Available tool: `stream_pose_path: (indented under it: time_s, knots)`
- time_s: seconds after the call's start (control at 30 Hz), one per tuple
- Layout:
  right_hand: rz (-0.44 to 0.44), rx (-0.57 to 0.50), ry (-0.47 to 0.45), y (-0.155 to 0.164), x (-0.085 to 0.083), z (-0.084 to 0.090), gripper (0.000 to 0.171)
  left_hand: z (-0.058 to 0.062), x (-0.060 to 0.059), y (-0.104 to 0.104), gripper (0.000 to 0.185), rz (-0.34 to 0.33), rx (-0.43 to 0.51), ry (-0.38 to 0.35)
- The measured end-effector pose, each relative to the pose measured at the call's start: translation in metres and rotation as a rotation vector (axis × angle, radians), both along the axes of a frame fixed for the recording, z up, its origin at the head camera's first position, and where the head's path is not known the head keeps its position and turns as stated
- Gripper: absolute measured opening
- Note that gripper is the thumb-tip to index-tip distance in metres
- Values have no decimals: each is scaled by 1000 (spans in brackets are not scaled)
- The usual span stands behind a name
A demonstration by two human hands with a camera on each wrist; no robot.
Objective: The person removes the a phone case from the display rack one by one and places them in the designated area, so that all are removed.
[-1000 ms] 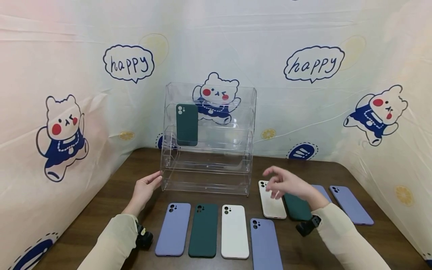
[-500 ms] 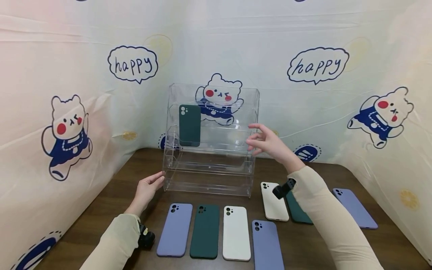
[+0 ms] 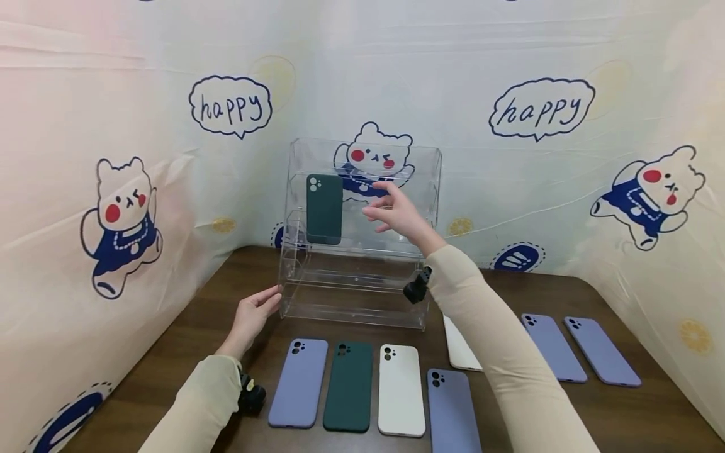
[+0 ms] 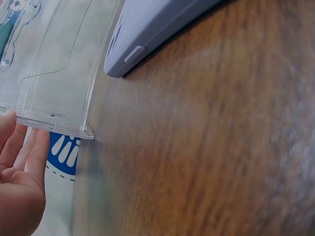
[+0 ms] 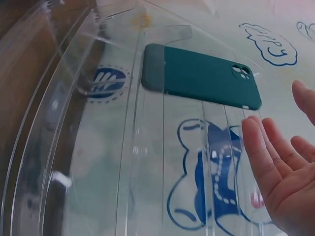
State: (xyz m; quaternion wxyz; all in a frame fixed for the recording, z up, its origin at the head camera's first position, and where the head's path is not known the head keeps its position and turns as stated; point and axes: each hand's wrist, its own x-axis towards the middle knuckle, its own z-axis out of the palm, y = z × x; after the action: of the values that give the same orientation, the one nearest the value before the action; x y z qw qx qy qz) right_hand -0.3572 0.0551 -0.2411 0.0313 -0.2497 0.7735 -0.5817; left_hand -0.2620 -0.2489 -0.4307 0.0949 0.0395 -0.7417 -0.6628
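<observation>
A clear acrylic tiered rack [image 3: 362, 286] stands at the back of the brown table. One dark green phone case [image 3: 324, 209] stands upright at the left of an upper tier, also seen in the right wrist view [image 5: 202, 76]. My right hand [image 3: 386, 202] is raised in front of that tier, just right of the case, fingers spread and holding nothing [image 5: 275, 162]. My left hand [image 3: 265, 303] rests with straight fingers against the rack's lower left corner [image 4: 54, 118]; its fingers [image 4: 22, 157] show beside the corner.
A row of cases lies in front of the rack: lavender [image 3: 298, 382], dark green [image 3: 348, 385], white [image 3: 401, 389], lavender [image 3: 453, 409]. A white case [image 3: 460, 352] is partly hidden by my right sleeve. Two lavender cases [image 3: 552, 347] [image 3: 602, 351] lie at the right. Patterned cloth walls surround the table.
My right hand rose from above the cases on the right of the table and moved left to the front of the rack's upper tier. The left hand stayed at the rack's corner.
</observation>
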Motion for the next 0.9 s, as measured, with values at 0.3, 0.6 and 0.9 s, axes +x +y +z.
stream_pose_path:
  time_s: [0.3,0.6,0.9]
  knots:
    - [-53,-4,-6,-38,-16,-15,61,-2,-3,3,39,3,14,1]
    - [-75,-124,-122,-58,-23,-42,60,-3,-2,2,39,10,-3,-8]
    - [-98,-191,-129,-72,-21,-44,55,-1,0,0,39,18,-6,4]
